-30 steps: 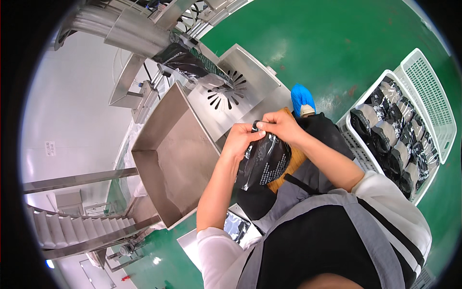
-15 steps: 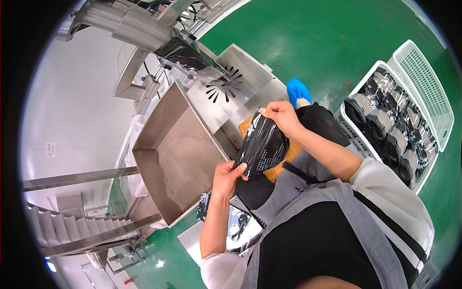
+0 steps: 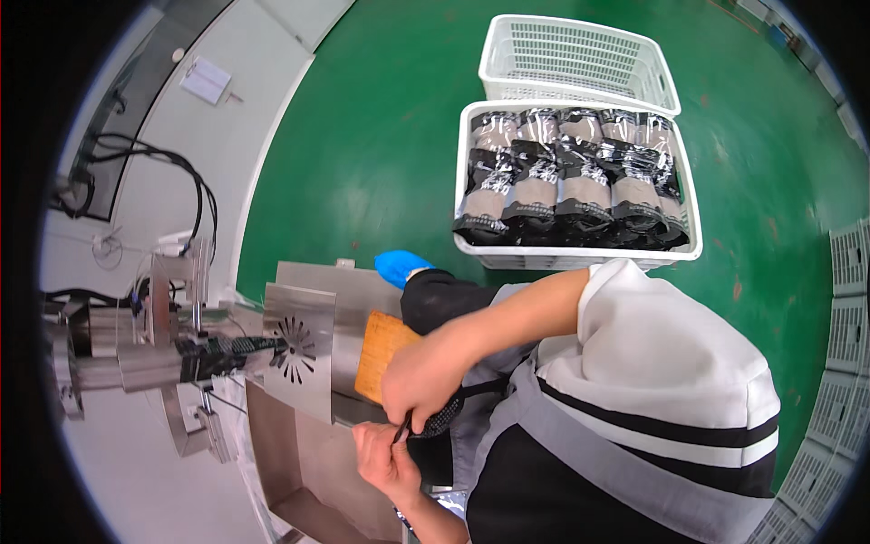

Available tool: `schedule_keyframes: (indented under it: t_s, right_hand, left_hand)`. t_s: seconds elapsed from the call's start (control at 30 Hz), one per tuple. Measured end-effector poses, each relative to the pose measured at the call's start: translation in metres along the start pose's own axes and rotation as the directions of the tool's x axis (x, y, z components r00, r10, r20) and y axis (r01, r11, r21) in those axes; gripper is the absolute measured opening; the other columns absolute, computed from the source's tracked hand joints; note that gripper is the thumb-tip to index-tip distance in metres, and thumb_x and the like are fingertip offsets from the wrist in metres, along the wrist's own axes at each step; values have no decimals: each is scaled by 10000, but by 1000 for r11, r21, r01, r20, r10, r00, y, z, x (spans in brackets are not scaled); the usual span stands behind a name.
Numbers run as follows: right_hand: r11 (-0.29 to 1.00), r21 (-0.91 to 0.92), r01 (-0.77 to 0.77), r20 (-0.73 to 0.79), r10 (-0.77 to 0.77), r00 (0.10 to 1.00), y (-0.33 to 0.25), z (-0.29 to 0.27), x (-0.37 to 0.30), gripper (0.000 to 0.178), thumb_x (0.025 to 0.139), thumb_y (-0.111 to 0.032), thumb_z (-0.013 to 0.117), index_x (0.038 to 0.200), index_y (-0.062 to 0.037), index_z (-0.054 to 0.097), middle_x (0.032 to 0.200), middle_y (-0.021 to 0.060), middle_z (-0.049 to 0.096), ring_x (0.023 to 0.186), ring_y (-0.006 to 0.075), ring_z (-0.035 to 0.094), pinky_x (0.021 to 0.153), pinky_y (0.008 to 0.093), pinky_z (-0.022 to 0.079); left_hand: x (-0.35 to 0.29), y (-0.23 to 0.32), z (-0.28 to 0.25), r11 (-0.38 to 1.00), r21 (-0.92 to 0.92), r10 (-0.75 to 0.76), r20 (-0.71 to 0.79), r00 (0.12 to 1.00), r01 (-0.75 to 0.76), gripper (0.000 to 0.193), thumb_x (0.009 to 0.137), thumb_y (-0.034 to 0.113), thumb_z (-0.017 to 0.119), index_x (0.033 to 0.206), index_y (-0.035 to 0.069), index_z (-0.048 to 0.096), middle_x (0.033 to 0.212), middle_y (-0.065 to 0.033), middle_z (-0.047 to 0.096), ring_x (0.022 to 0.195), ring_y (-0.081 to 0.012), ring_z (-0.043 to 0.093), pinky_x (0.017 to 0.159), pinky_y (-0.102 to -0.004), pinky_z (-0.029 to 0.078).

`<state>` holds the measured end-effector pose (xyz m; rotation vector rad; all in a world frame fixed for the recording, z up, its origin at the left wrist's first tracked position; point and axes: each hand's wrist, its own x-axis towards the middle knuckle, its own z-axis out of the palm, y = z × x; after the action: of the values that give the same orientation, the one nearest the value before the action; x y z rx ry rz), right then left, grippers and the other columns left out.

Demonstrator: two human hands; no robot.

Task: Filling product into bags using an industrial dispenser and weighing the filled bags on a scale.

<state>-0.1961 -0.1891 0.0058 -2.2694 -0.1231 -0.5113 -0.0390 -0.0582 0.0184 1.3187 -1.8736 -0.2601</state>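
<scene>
In front of my lap, both hands hold a black plastic bag [image 3: 442,419] with a pale dotted pattern. The fingers of my right hand [image 3: 424,374] are bent over its upper edge. Close below, my left hand [image 3: 388,459] pinches the edge of the same bag. Much of the bag is hidden behind my right hand and wrist. A wooden board [image 3: 384,349] lies just beyond my right hand, beside my knee.
To the left stands a steel machine [image 3: 149,363] with a slotted metal plate [image 3: 299,358] and another black bag [image 3: 213,357] on its tube. A steel trough [image 3: 317,453] sits below. Ahead, a white crate [image 3: 693,222] holds several filled bags, with a second crate [image 3: 580,56] behind. Crates [image 3: 843,335] line the right.
The view has turned right, bringing the filled crate to the middle and the machine to the left. My hands have come closer together, and the bag, stretched between them before, is now mostly covered.
</scene>
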Motion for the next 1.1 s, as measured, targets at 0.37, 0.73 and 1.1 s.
schedule_keyframes:
  t_s: [0.37, 0.73, 1.1]
  right_hand:
    - [729, 44, -683, -401, 639, 656, -122, -113, -179, 447, 851, -271, 621, 578, 60, 495, 486, 152, 376, 429, 224, 344, 452, 376, 301]
    - [595, 729, -339, -674, 535, -510, -99, -114, -392, 305, 912, -292, 546, 776, -28, 618, 607, 23, 574, 491, 86, 511, 466, 224, 383]
    - [-421, 387, -821, -676, 476, -563, 57, -9, -599, 595, 836, -627, 458, 1363, -353, 415, 1495, -57, 284, 1393, 274, 201, 1021, 654, 219]
  left_hand:
    - [108, 36, 31, 900, -434, -21, -105, 994, -27, 17, 836, -20, 563, 820, -24, 565, 799, -105, 578, 734, -163, 512, 688, -276, 413]
    - [53, 8, 49, 751, -476, -490, 63, 870, 457, 52, 866, -6, 568, 914, -22, 583, 857, -99, 620, 696, -121, 545, 666, -238, 456]
    - [-48, -19, -8, 582, -423, -788, -82, 610, 695, 110, 905, 114, 583, 948, 15, 564, 848, -75, 595, 686, -114, 517, 643, -224, 436]
